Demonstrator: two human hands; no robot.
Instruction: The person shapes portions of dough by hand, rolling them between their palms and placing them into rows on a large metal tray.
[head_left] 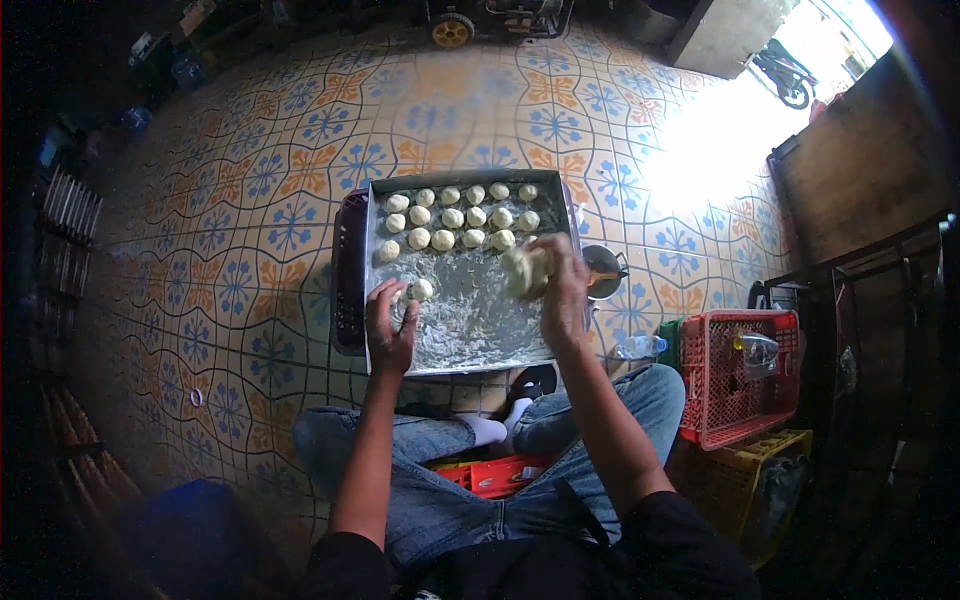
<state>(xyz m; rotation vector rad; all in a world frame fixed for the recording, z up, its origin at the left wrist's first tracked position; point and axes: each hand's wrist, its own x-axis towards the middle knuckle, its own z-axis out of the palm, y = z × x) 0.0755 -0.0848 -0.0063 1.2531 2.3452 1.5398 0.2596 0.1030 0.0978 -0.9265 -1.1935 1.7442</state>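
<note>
A shallow metal tray (pixel 470 345) dusted with white flour lies in front of me. Rows of small pale dough balls (pixel 452 217) fill its far half. My left hand (pixel 389 335) is low over the tray's left side, thumb and fingers apart. Right by its fingertips sits a single dough ball (pixel 422 290), and I cannot make out whether they touch. Over the tray's right side, my right hand (pixel 566 295) is closed round a larger lump of dough (pixel 524 272), which is blurred by motion.
The tray rests on a dark crate (pixel 349 275). To its right stand a round pot (pixel 603 270), a plastic bottle (pixel 640 347) and a red crate (pixel 740 400) above a yellow one (pixel 765 480). A wheeled machine (pixel 490 22) is at the back of the tiled floor.
</note>
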